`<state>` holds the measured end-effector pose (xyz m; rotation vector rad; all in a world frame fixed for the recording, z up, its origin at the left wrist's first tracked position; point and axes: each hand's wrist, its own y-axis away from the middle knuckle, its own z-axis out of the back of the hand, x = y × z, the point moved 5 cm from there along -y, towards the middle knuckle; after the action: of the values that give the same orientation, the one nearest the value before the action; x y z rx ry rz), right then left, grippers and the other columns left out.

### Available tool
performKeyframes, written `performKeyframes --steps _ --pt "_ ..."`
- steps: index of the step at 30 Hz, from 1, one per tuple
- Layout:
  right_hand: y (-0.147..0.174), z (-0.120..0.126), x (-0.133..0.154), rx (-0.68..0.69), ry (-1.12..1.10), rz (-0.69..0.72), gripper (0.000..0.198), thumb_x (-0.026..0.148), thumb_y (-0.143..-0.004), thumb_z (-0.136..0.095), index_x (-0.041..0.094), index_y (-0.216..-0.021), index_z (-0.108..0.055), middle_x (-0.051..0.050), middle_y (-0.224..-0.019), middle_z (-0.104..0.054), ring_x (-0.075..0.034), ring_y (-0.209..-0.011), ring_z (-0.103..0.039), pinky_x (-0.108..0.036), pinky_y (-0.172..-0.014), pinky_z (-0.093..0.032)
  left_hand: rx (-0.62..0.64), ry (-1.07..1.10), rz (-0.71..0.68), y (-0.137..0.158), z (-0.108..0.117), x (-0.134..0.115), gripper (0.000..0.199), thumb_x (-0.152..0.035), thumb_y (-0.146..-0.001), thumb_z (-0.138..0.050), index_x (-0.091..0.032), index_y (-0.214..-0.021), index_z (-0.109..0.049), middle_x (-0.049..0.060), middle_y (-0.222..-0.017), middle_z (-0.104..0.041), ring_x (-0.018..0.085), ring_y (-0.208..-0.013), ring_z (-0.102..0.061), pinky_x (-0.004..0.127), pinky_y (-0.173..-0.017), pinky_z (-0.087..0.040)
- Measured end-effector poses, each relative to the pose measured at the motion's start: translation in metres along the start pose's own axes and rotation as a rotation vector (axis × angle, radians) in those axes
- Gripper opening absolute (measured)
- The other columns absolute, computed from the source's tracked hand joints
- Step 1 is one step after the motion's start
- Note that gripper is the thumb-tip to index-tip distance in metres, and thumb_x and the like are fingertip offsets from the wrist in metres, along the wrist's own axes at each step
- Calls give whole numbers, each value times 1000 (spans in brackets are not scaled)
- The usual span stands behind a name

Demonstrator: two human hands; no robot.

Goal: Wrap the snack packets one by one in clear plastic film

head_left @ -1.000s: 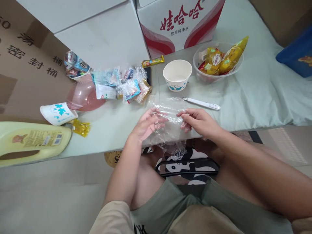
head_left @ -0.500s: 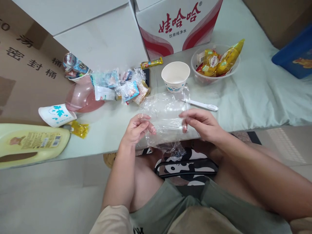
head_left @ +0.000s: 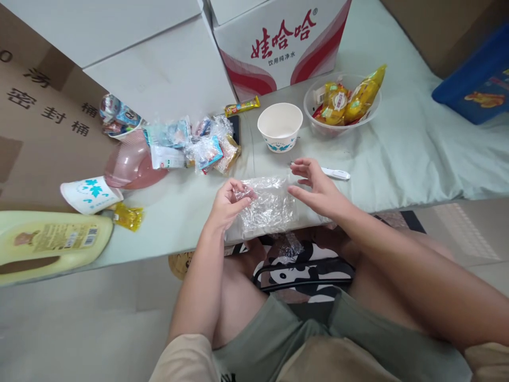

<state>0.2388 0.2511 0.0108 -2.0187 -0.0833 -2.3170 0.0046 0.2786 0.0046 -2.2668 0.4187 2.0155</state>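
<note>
Left hand (head_left: 225, 208) pinches clear plastic film (head_left: 272, 207), crinkled, shiny, roughly rectangular

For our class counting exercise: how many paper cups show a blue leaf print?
2: one upright cup beside the clear bowl, and one cup on its side near the pink container. Others could be hidden.

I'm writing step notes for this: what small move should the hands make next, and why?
Probably close the right hand on the near right edge of the clear plastic film and pull gently to smooth it. The film looks wrinkled, the left hand holds its left side, and the right hand is open beside its right side.
</note>
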Motion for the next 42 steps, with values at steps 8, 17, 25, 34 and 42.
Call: performKeyframes --steps 8,17,25,34,42 --pt "2 -22 3 298 -193 -121 28 44 -80 -72 20 -89 -62 -6 -92 -68 -20 -89 -65 -41 -89 -54 -57 211 139 6 -5 -3 86 -27 -54 -94 -35 -126 -48 -4 -88 -71 14 -74 -72 27 -73 -59" --pt "5 -13 5 104 -115 -200 22 44 -89 -59 24 -91 -52 3 -68 -59 -13 -55 -58 -27 -52 -47 -11 8 332 2 -17 12 36 -38 -65 -84 -16 -84 -62 -1 -72 -67 10 -61 -65 19 -56 -52" --pt "2 -4 10 -14 -155 -143 26 35 -82 -63 20 -102 -57 7 -55 -55 -11 -49 -53 -26 -53 -43 -150 31 161 -2 -8 6 38 -35 -62 -83 -19 -80 -54 -6 -62 -62 5 -45 -50 16 -42 -37" --pt "1 -1 9 -12 -251 -96 27 43 -83 -63 23 -101 -61 5 -64 -55 -10 -52 -49 -26 -53 -42 -54 64 273 2 -15 6 43 -38 -61 -84 -21 -95 -65 -8 -52 -57 7 -40 -47 17 -37 -33" --pt "0 2 6 -45 -294 -163 30 46 -78 -65 25 -96 -52 3 -76 -56 -14 -71 -58 -28 -63 -50 52 103 165 0 -14 4 37 -49 -65 -81 -16 -69 -62 1 -72 -64 10 -62 -58 22 -55 -47"
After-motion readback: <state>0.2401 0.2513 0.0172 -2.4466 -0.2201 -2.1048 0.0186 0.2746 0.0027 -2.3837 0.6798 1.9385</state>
